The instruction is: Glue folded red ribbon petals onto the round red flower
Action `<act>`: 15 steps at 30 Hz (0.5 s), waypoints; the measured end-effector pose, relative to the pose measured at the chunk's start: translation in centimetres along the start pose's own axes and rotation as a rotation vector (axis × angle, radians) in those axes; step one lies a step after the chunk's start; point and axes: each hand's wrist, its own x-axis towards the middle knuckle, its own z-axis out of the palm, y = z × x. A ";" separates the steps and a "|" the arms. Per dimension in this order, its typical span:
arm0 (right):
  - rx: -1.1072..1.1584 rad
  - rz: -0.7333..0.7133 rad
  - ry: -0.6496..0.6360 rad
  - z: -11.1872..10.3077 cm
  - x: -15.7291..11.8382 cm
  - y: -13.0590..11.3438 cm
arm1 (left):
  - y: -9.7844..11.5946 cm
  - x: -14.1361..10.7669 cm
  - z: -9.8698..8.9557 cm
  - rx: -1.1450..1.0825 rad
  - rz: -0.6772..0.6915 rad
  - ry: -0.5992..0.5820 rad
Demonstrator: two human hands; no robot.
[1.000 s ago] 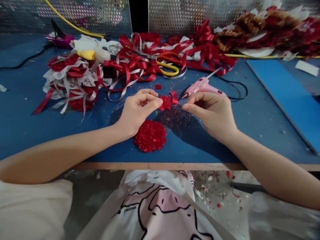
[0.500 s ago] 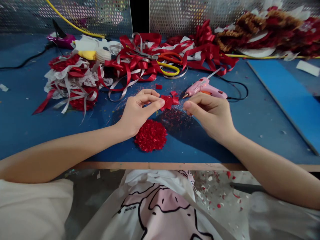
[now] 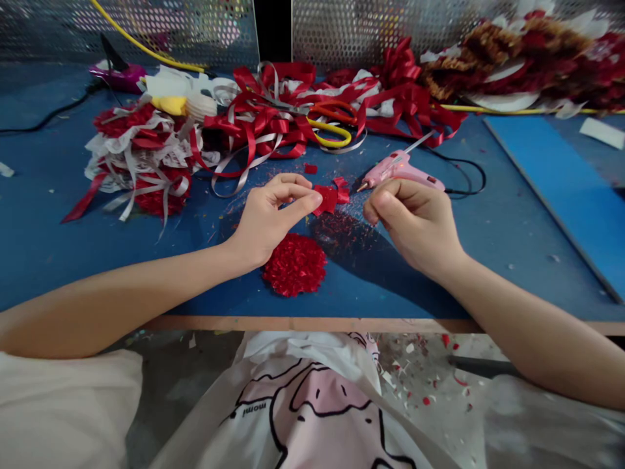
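Between the thumb and fingers of my left hand point(image 3: 268, 221) is a small piece of red ribbon point(image 3: 325, 200), pinched above the table. My right hand point(image 3: 420, 225) is closed a short way to the right, fingers curled against the thumb; whatever they hold, if anything, is hidden. Just below my left hand lies a round, ruffled red ribbon rosette point(image 3: 295, 266). A pink glue gun point(image 3: 398, 172) rests behind my right hand, its nozzle pointing left. Small red scraps point(image 3: 310, 169) lie near the pinched piece.
Tangled red and white ribbons point(image 3: 288, 133) with scissors point(image 3: 334, 135) among them lie at the back. A red-and-white ribbon bundle point(image 3: 146, 156) sits at left. A blue board point(image 3: 556, 189) lies at right, below a heap of red and brown trimmings point(image 3: 527, 58).
My right hand has moved slightly right, away from the left, and its fingers have curled in more. My left hand keeps its pinch on the red ribbon piece almost unmoved.
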 end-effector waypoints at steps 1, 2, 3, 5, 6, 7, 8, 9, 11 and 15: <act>0.042 -0.001 0.003 0.0 0.1 0.0 | 0.0 0.0 0.0 -0.003 0.002 -0.002; 0.100 0.004 0.003 0.1 0.1 -0.1 | -0.1 0.0 0.0 -0.005 0.004 -0.004; 0.164 0.021 -0.002 0.1 0.2 -0.2 | -0.1 0.0 0.0 -0.006 0.008 -0.004; 0.255 0.080 -0.011 0.3 0.2 -0.5 | -0.1 0.0 0.0 -0.002 0.012 -0.001; 0.267 0.110 -0.013 0.3 0.2 -0.7 | -0.1 0.1 0.0 0.001 0.013 0.001; 0.259 0.128 -0.011 0.4 0.1 -0.7 | -0.1 0.1 0.0 0.003 0.014 0.002; 0.242 0.137 -0.004 0.4 0.1 -0.8 | -0.1 0.1 0.0 0.004 0.016 0.002; 0.221 0.142 0.000 0.4 0.0 -0.8 | -0.1 0.1 0.0 0.005 0.018 0.000; 0.192 0.139 0.006 0.3 -0.1 -0.7 | -0.1 0.1 0.0 0.008 0.022 -0.005; 0.190 0.132 -0.002 0.3 -0.2 -0.5 | -0.1 0.1 0.0 0.019 0.023 -0.006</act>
